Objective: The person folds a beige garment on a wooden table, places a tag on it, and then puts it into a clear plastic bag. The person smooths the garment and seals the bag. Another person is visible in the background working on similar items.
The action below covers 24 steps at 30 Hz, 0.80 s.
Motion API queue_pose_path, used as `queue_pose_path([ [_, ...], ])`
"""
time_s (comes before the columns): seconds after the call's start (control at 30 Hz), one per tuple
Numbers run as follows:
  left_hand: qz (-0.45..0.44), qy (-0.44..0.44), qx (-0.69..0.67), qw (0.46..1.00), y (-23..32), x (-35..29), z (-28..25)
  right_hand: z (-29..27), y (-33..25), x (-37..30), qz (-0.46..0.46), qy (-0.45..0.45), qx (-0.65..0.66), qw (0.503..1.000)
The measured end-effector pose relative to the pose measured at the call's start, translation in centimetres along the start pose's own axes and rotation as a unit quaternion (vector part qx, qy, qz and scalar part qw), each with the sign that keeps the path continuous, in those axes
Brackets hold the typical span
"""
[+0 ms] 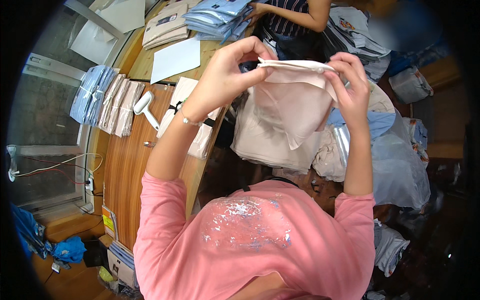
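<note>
A pale beige shirt (295,102) hangs in the air in front of me, its collar edge (295,65) stretched level between my hands. My left hand (240,62) pinches the left end of that edge between thumb and fingers. At the right end, next to a small button, my right hand (350,82) grips the cloth with bent fingers. The lower part of the shirt drops to a loose point. Just below it lies a stack of beige garments (272,145), partly covered by the hanging cloth.
To my left a wooden table (127,190) carries a white lint roller (145,107), tied blue shirts (90,95) and a bagged beige shirt (200,142). A co-worker's hand (257,11) touches blue packed shirts (215,17). Clear plastic (397,162) bulges at right.
</note>
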<state>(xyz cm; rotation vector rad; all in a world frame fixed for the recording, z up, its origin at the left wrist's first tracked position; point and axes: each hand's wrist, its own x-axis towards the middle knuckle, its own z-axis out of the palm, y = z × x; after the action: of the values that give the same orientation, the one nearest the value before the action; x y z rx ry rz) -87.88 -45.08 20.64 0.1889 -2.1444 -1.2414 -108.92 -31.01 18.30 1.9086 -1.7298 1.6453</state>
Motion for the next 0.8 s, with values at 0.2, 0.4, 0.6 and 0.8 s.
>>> queue_pose_path([
  [0.2, -0.152, 0.007, -0.136, 0.979, -2.6, 1.1, 1.9, 1.8, 4.5, -0.7, 0.176, -0.008, 0.328, 0.928],
  [0.4, -0.171, 0.065, -0.067, 0.981, -4.8, -1.4, 3.7, 1.4, 3.4, -1.8, 0.096, -0.116, 0.075, 0.986],
  [0.6, -0.231, 0.058, -0.11, 0.965, -11.0, -7.6, 7.1, 4.5, 5.6, -9.1, 0.125, -0.136, 0.008, 0.983],
  [0.8, -0.32, 0.056, -0.104, 0.94, -15.1, -13.7, 10.5, 7.5, 6.5, -15.9, 0.22, -0.167, 0.035, 0.96],
])
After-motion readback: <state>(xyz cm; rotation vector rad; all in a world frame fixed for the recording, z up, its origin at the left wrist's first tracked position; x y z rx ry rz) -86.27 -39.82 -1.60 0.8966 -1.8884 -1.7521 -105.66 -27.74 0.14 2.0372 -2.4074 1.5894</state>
